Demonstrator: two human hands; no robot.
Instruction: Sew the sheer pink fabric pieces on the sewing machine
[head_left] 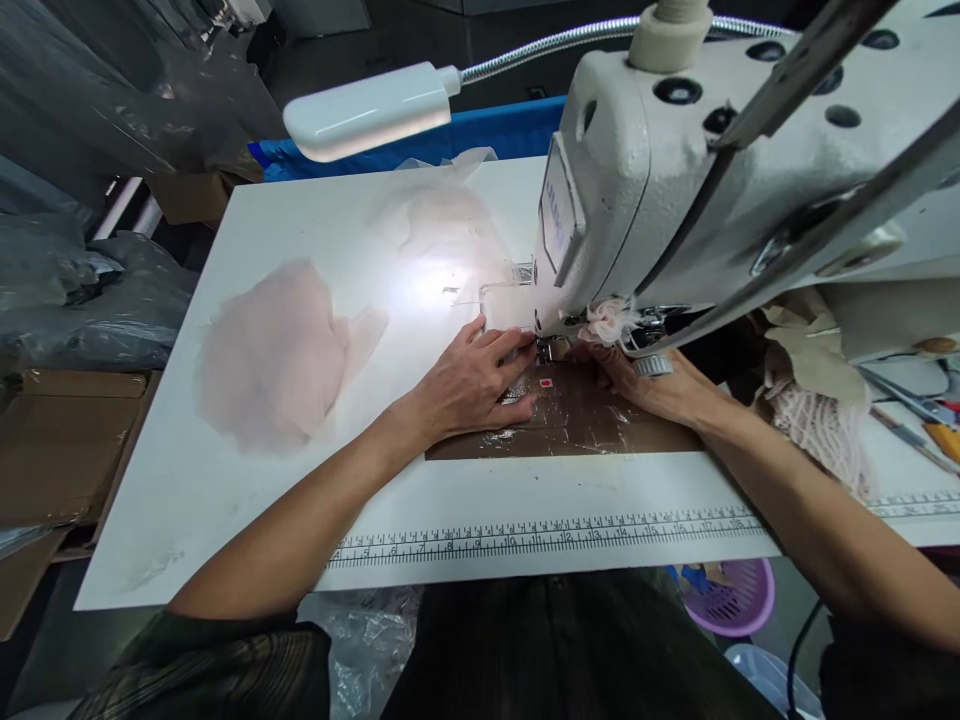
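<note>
My left hand [480,380] lies on the bed of a white sewing machine [622,190], left of the presser foot [551,349]. Its fingers are stretched out and the thumb is apart from them. Sheer pale pink fabric [442,215] lies behind that hand, under the lamp's glare. On the right of the foot, my right hand [645,380] reaches under the machine head, its fingers closed together. Their tips are partly hidden, so what they hold cannot be made out. Beneath both hands is a brown plate [570,415] with a shiny film over it.
Another heap of sheer pink fabric [270,350] lies on the white table [187,520] at left. A lamp [371,108] hangs over the back. Pale trim [817,420] and hand tools [915,435] lie at right. A printed ruler [510,543] runs along the front edge.
</note>
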